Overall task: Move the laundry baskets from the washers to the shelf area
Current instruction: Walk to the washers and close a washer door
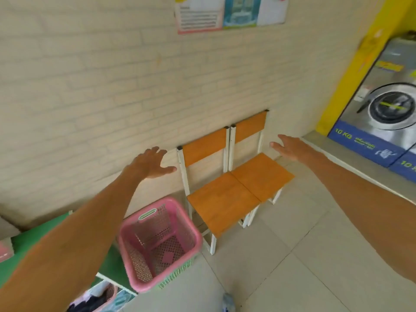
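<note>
A pink laundry basket [157, 242] stands empty on the floor at lower centre, nested in a green basket [177, 274] whose mesh shows below its rim. It sits between a green shelf [24, 246] on the left and two chairs on the right. My left hand [149, 163] is raised above the basket with fingers spread, holding nothing. My right hand [289, 146] is stretched out over the right chair, fingers apart and empty. A front-loading washer [389, 111] stands at the far right.
Two orange-seated chairs [227, 199] with white frames stand against the cream brick wall. Another pink basket [101, 296] with dark clothes sits under the green shelf at bottom left. Posters hang high on the wall. Grey tiled floor spreads to the right.
</note>
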A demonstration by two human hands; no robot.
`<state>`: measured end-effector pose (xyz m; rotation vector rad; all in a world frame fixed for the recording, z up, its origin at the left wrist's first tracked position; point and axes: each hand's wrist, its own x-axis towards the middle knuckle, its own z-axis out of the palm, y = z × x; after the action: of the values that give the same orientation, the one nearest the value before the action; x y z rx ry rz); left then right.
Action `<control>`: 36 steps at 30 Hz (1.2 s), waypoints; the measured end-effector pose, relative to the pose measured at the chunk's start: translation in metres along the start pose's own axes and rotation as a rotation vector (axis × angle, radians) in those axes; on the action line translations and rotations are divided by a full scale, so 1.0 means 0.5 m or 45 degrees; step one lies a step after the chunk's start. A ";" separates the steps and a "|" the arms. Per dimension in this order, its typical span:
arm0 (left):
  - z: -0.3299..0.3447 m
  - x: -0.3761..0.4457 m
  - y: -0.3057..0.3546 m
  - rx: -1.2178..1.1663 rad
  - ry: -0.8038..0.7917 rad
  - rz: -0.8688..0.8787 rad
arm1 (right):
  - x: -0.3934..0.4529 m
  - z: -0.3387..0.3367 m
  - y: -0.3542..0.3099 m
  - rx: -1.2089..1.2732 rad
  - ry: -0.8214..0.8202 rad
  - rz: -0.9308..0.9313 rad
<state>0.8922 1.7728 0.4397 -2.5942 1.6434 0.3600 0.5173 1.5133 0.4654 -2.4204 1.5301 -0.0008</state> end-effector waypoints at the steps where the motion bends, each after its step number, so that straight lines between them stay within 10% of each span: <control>1: -0.016 0.025 0.040 0.004 0.010 0.044 | -0.004 -0.028 0.043 0.012 0.033 0.027; 19: -0.111 0.512 0.982 0.011 0.019 0.744 | 0.033 -0.297 0.891 0.050 0.201 0.649; 36: -0.123 0.919 1.581 0.138 0.022 0.999 | 0.307 -0.390 1.343 0.146 0.196 0.860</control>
<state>0.3810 1.0127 0.4626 -1.7716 2.5374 0.2538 -0.0385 1.0624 0.4742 -1.7447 2.2694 -0.1367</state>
